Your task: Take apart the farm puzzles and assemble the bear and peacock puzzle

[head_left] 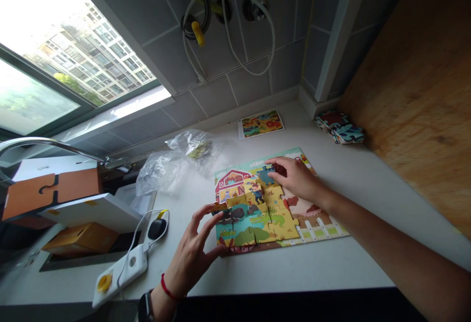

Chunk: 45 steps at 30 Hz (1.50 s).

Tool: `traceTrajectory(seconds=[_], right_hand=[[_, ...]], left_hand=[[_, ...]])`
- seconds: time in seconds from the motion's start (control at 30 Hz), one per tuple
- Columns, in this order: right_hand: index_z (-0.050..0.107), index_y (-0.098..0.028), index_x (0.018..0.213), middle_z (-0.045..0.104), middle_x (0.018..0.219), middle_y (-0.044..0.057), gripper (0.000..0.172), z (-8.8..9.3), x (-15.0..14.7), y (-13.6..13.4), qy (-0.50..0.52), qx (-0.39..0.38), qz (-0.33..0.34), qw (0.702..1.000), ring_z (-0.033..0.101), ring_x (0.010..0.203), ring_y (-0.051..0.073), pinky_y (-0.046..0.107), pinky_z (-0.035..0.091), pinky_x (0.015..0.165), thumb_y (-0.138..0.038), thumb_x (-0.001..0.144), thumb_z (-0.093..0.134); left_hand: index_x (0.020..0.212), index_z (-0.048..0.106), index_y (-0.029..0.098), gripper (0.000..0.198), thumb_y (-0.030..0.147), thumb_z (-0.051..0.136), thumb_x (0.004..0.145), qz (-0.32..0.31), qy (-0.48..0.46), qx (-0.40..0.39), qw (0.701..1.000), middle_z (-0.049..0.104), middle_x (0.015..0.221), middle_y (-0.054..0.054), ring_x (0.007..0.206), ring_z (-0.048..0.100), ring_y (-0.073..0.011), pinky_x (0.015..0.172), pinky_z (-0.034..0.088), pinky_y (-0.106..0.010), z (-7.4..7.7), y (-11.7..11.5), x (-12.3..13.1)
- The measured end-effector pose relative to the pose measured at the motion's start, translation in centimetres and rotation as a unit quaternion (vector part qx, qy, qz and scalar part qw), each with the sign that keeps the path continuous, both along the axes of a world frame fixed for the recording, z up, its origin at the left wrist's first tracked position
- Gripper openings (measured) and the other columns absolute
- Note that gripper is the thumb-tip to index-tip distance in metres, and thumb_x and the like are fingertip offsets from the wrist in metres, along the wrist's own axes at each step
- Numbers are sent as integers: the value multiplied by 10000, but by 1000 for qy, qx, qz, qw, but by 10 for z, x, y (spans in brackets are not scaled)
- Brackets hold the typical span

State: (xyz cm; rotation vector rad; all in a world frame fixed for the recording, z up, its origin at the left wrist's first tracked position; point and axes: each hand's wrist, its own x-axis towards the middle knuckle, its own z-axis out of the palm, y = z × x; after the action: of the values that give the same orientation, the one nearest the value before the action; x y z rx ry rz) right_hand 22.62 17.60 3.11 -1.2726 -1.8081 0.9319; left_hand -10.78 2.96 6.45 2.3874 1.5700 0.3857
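A farm-scene jigsaw puzzle (312,228) lies on the counter, with a second layer of joined pieces showing animals and water (257,224) on top of it. My right hand (296,177) pinches a blue puzzle piece (265,175) between thumb and fingers over the upper middle of the puzzle, beside the piece with a figure (256,193). At the left edge, my left hand (195,241) has its fingers apart, the fingertips and thumb touching the border of the layered pieces. Its wrist carries a red cord and a dark watch.
Stacked loose puzzle pieces (340,128) sit by the wooden board (415,81) at right. A picture card (261,124) lies near the wall. Crumpled clear plastic bags (165,170), a power strip (121,275), an orange box (53,194) and a tap (55,141) are at left.
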Motion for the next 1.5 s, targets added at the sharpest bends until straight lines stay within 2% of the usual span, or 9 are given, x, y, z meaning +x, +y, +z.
traceTrajectory(seconds=[0.17,0.43,0.63,0.73,0.83,0.97,1.2,1.37,1.5], right_hand=[[755,-183,1162,728,862,46,327,8,-2,-1,122,-41,-12,992,691,771,191,327,591,746,-353,890,690],[729,-175,1191,675,900,29,416,12,1,-3,192,-122,47,973,632,666,139,252,511,553,-435,867,717],[774,-184,1139,727,836,37,301,7,2,-4,-19,-77,101,992,652,726,184,301,516,676,-301,872,698],[783,-216,1064,740,1020,77,237,11,3,-9,-146,-14,128,981,692,908,247,357,541,822,-280,838,755],[757,-233,1125,704,1161,101,381,18,8,-16,-219,7,153,964,679,1060,311,409,547,908,-359,779,854],[709,-252,1264,672,1200,116,637,25,12,-25,-260,18,166,951,645,1150,359,455,544,950,-372,683,942],[691,-236,1118,647,1176,110,548,22,10,-29,-284,20,162,945,629,1127,364,471,546,925,-364,659,960],[628,-216,1021,663,1150,108,458,26,10,-29,-294,8,151,944,631,1128,372,484,549,912,-335,699,932],[616,-224,1033,691,1132,90,403,29,9,-28,-273,12,161,948,650,1104,348,446,548,880,-247,740,892]], left_hand=[[1546,417,368,856,226,842,817,0,-4,-82,997,461,1587,-118,1436,517,-368,1157,513,-584,5,19,-2],[1564,402,359,1003,214,909,710,-5,15,-99,995,496,1532,-122,1382,546,-379,1145,506,-581,11,33,0],[1556,400,374,855,240,830,829,-6,33,-34,999,462,1541,-122,1375,544,-372,1129,514,-581,14,15,5],[1558,397,388,809,288,811,870,0,39,-8,999,475,1529,-123,1360,559,-373,1122,519,-586,12,7,4],[1560,392,396,801,291,807,882,11,35,4,999,501,1494,-119,1335,583,-367,1105,537,-577,8,2,3],[1580,353,370,807,299,786,902,23,10,12,1000,513,1478,-129,1308,617,-352,1068,578,-537,6,4,0],[1473,493,337,505,237,647,1003,26,-53,44,997,620,1276,-83,1143,700,-253,962,637,-416,6,27,4],[1525,475,338,553,233,637,1007,-9,-62,-7,998,643,1313,-82,1148,714,-243,969,648,-410,-2,42,3],[1465,570,311,457,278,630,1014,-7,-114,-35,993,648,1317,-83,1122,736,-234,949,668,-400,4,52,-3]])
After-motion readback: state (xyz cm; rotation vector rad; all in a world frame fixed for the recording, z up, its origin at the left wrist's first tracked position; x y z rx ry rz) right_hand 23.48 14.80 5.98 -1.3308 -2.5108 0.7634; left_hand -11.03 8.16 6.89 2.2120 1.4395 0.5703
